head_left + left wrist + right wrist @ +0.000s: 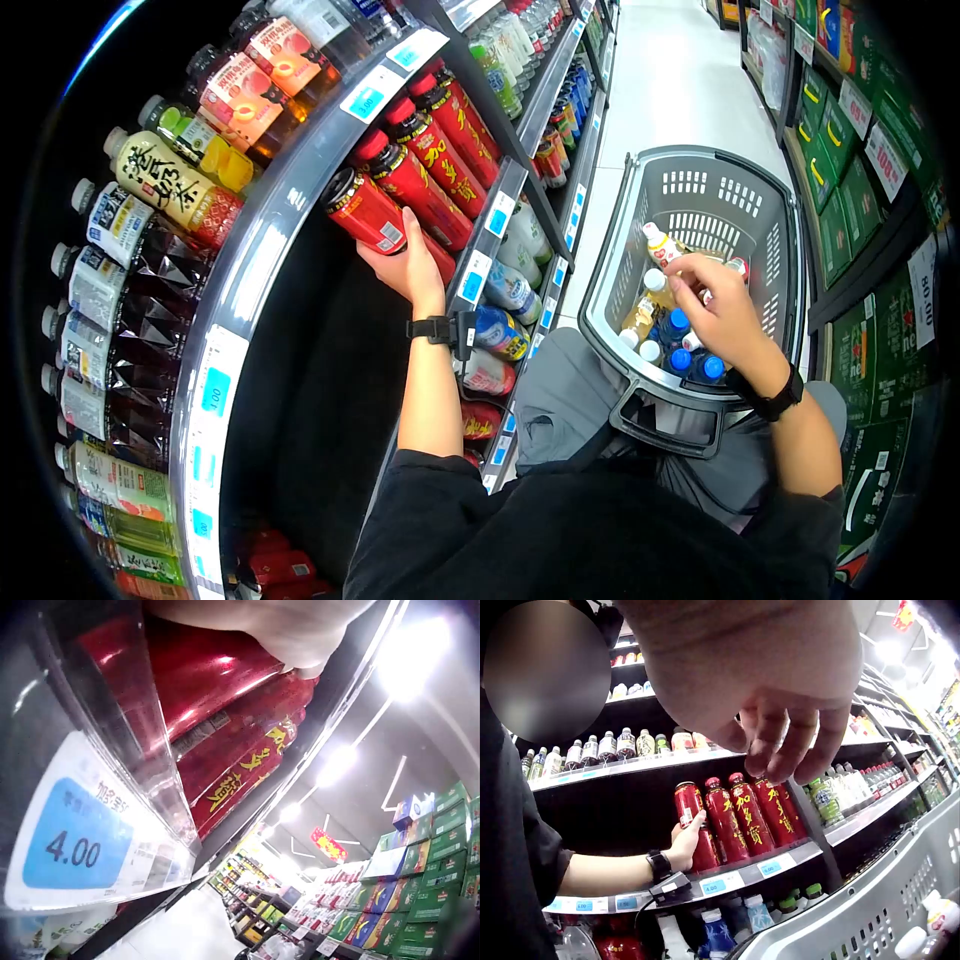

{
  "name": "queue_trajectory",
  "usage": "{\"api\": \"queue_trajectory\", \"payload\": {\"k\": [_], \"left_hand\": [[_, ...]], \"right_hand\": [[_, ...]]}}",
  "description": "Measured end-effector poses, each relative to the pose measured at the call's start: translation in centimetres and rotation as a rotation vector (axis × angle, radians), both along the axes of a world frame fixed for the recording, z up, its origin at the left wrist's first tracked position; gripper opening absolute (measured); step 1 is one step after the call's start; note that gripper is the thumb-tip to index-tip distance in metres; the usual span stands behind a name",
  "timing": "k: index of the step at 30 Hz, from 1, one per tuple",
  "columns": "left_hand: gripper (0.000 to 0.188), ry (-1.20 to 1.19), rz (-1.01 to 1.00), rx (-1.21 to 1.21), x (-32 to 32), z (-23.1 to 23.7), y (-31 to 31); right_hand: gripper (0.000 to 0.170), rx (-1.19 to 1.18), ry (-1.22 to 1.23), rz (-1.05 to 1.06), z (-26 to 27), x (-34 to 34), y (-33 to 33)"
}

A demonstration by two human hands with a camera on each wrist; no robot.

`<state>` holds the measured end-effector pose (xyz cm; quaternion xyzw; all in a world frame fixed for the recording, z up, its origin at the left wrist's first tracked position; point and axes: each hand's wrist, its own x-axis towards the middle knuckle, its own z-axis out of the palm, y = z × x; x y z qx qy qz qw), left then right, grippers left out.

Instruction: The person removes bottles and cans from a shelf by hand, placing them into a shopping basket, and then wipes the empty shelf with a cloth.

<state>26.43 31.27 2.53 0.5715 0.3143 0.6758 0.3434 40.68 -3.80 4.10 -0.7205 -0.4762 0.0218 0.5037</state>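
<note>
At the shelf on the left, my left hand [405, 265] grips a red drink can [370, 210], thumb up along its side and the other fingers mostly hidden. Another red can [706, 851] stands under it in the right wrist view. Right beside them is a row of red bottles with yellow lettering [436, 160]. My right hand [715, 305] hangs over the grey shopping basket [700, 165], its fingers loosely curled with nothing in them. Inside the basket lie several bottles, among them blue-capped ones [679, 322] and a white-capped yellowish one [640, 310].
A shelf edge with price tags [370, 95] curves above the cans, with tea and juice bottles [180, 190] standing on it. Lower shelves hold more bottles [510, 290]. Green cartons [860, 220] line the aisle's right side, and the pale floor [670, 80] runs ahead between them.
</note>
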Motion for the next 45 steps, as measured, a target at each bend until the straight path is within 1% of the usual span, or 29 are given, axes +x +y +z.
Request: {"api": "queue_trajectory", "payload": {"k": [1,3,5,6,7,9,10,13,14,15,17,19,22,23,25,26,27,29,30,33,34,35,37,39,40,41,43,44,45], "left_hand": [[0.074,-0.001,0.001,0.009,0.1,0.1,0.0],[0.057,-0.058,0.000,0.081,0.4,-0.2,0.1],[0.057,-0.080,0.019,0.089,0.5,-0.3,0.2],[0.057,-0.102,0.041,0.086,0.6,-0.5,0.3],[0.056,-0.149,-0.001,0.070,0.5,-0.4,0.7],[0.056,-0.191,-0.045,0.053,0.3,-0.2,0.3],[0.056,-0.192,-0.018,0.099,0.1,0.3,0.1],[0.047,-0.266,-0.027,0.134,-0.5,2.0,-0.8],[0.039,-0.278,-0.019,0.146,-0.7,2.6,-1.2],[0.039,-0.276,-0.010,0.140,-1.1,3.1,-1.9],[0.034,-0.333,-0.133,0.081,-1.8,3.6,-3.0],[0.031,-0.292,-0.098,0.050,-2.5,3.1,-3.7],[0.028,-0.335,-0.340,-0.149,-4.0,2.1,-6.3],[0.029,-0.362,-0.492,-0.250,-4.8,1.9,-8.0],[0.031,-0.374,-0.559,-0.374,-5.4,0.7,-9.8],[0.035,-0.377,-0.561,-0.428,-5.5,-0.3,-10.4],[0.040,-0.336,-0.660,-0.493,-5.7,-0.3,-12.0],[0.045,-0.347,-0.964,-0.742,-6.1,-1.9,-13.2],[0.051,-0.364,-0.957,-0.851,-5.7,-2.3,-14.3],[0.062,-0.418,-1.383,-1.069,-4.7,-2.9,-16.1],[0.065,-0.341,-1.452,-1.163,-4.6,-3.4,-16.2],[0.068,-0.362,-1.552,-1.217,-4.1,-3.4,-16.9],[0.071,-0.325,-1.665,-1.241,-3.3,-3.3,-18.2],[0.073,-0.259,-1.688,-1.289,-2.7,-3.7,-19.2],[0.073,-0.212,-1.736,-1.255,-2.5,-4.0,-19.6],[0.075,-0.165,-1.781,-1.219,-2.3,-4.3,-19.9],[0.078,-0.155,-1.825,-1.290,-2.0,-3.9,-21.0],[0.078,-0.199,-1.852,-1.369,-1.8,-4.0,-21.4],[0.078,-0.245,-1.874,-1.451,-1.6,-4.1,-21.8]], "right_hand": [[0.010,0.009,-0.001,0.001,0.0,0.0,0.1],[0.009,-0.026,-0.059,0.025,-0.2,-0.1,0.3],[0.009,-0.030,-0.069,0.017,0.2,-0.5,0.3],[0.009,-0.008,-0.141,0.038,0.0,-0.5,0.4],[0.009,0.013,-0.215,0.058,0.0,-0.4,0.3],[0.009,-0.018,-0.221,0.057,0.4,-0.5,-0.1],[0.009,-0.009,-0.248,0.059,0.3,-0.5,-0.1],[0.009,0.009,-0.297,0.056,-0.2,-0.4,-0.1],[0.009,-0.006,-0.298,0.052,-0.3,-0.4,-0.1],[0.010,-0.021,-0.298,0.052,-0.4,-0.4,-0.1],[0.010,-0.024,-0.322,0.067,-0.9,-0.2,0.2],[0.010,-0.020,-0.349,0.075,-1.0,-0.1,0.6],[0.010,-0.048,-0.364,0.098,-1.0,-0.3,0.8],[0.010,-0.033,-0.359,0.098,-1.1,-0.3,0.9],[0.009,-0.035,-0.342,0.095,-1.1,-0.5,1.1],[0.009,-0.039,-0.297,0.107,-1.0,-0.6,1.1],[0.009,-0.045,-0.252,0.116,-1.0,-0.6,1.0],[0.013,-0.080,-0.067,0.107,-1.3,-0.8,1.1],[0.014,-0.101,-0.023,0.108,-1.5,-0.7,1.0],[0.018,-0.103,0.153,0.131,-2.0,-0.2,1.1],[0.020,-0.118,0.268,0.132,-1.7,-0.3,1.1],[0.024,-0.058,0.291,0.147,-2.4,0.0,1.3],[0.030,0.026,0.444,0.166,-2.9,0.3,1.5],[0.037,0.026,0.616,0.122,-1.7,0.3,1.1],[0.044,-0.024,0.678,0.072,-1.2,0.4,0.9],[0.054,0.033,0.723,0.091,-1.2,0.4,0.8],[0.065,0.031,0.727,0.074,-0.7,0.4,0.3],[0.064,-0.054,0.737,0.113,-0.5,0.8,-0.1],[0.064,-0.052,0.745,0.093,-0.4,0.9,-0.4]]}}
